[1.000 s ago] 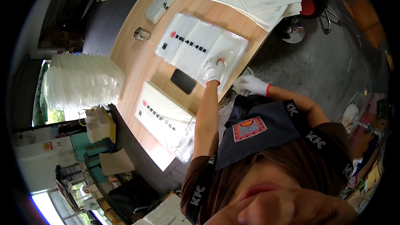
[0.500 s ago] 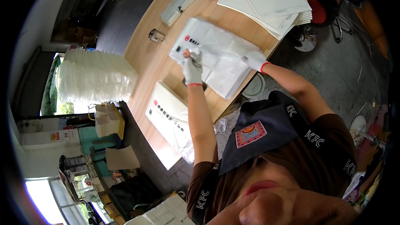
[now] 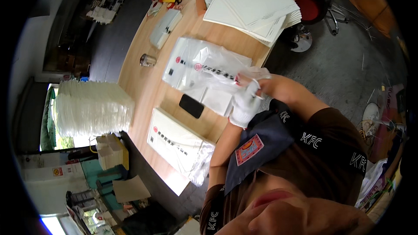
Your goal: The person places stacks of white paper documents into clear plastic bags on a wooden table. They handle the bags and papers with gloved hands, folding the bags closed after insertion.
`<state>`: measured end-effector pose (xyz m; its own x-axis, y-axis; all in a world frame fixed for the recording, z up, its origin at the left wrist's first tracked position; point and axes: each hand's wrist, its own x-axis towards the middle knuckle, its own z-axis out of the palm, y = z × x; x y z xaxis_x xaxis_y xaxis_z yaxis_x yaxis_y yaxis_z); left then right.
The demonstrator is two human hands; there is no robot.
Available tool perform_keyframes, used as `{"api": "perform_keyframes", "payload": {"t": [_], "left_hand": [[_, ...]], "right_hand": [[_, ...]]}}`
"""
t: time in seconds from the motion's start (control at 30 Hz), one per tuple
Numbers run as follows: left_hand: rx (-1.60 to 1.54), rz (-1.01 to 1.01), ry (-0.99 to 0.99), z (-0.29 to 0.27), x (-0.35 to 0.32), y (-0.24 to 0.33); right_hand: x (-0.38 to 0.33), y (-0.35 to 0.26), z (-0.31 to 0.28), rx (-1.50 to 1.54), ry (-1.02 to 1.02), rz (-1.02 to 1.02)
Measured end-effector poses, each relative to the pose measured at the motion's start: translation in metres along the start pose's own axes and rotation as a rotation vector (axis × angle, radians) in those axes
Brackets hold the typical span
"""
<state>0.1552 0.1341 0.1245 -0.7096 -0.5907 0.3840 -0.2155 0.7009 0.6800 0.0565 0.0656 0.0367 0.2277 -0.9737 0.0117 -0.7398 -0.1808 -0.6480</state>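
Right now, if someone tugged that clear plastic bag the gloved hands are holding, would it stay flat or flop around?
The clear plastic bag would probably flop: it already wrinkles and lifts where the left hand and right hand pull it. It looks thin, so likely light. Its glossy film may slide easily on the smooth wooden table.

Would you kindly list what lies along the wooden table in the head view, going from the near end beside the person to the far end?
Stack of packed white bags → black phone → clear plastic bag held by the gloved left hand → small glass jar → white rectangular case → pile of white sheets.
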Motion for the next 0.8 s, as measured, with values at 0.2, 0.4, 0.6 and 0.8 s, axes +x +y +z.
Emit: {"api": "perform_keyframes", "payload": {"t": [0.2, 0.4, 0.6, 0.8], "left_hand": [[0.154, -0.253, 0.308, -0.007, 0.004, -0.102], [-0.432, -0.587, 0.246, 0.002, 0.016, -0.111], [-0.647, -0.521, 0.049, 0.024, 0.057, -0.141], [-1.386, -0.617, 0.045, 0.044, 0.088, -0.123]], "right_hand": [[-0.034, 0.07, -0.083, -0.059, 0.221, -0.251], [-0.016, 0.107, -0.164, -0.582, 0.373, 0.104], [0.006, 0.154, -0.172, -0.76, 0.272, 0.007], [-0.04, 0.06, -0.169, -0.852, 0.435, -0.538]]}}
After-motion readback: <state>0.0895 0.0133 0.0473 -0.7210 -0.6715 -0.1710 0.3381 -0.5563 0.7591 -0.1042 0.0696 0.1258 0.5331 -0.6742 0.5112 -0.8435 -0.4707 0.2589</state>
